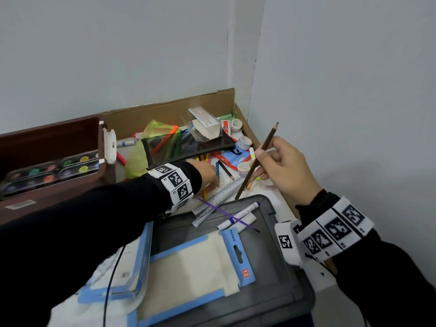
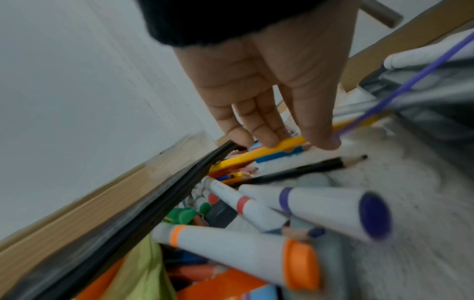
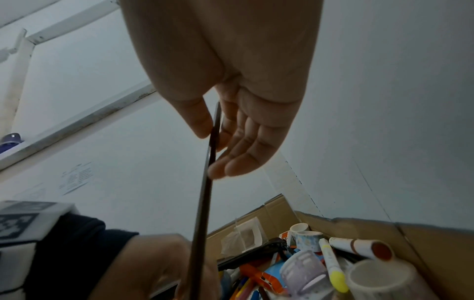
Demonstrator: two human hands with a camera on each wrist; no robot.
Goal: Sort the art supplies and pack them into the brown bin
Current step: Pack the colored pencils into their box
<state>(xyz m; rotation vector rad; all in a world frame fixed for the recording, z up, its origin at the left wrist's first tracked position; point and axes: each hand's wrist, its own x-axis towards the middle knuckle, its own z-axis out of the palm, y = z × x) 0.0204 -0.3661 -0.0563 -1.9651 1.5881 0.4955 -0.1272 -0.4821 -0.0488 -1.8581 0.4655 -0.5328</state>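
Note:
A brown bin (image 1: 47, 194) stands at the left with paint palettes (image 1: 52, 171) inside it. Loose art supplies fill a cardboard tray (image 1: 169, 112) behind it. My left hand (image 1: 210, 180) reaches into the pile with straight fingers. In the left wrist view, the fingertips of that left hand (image 2: 297, 143) touch a yellow pencil (image 2: 256, 154), next to a black pencil (image 2: 295, 172). My right hand (image 1: 259, 164) is raised over the tray's right side and pinches a brown pencil (image 1: 257, 161), point up. The right wrist view shows the right hand (image 3: 211, 152) pinching that brown pencil (image 3: 202, 203) between thumb and fingers.
A grey lid (image 1: 271, 279) lies in front, carrying a blue-edged canvas pack (image 1: 200, 263), a clear ruler (image 1: 219, 199) and a purple-capped marker (image 1: 238, 215). A black mesh pouch (image 1: 186, 147), tape rolls (image 1: 244, 168) and markers (image 2: 256, 257) crowd the tray. Walls close off the back and right.

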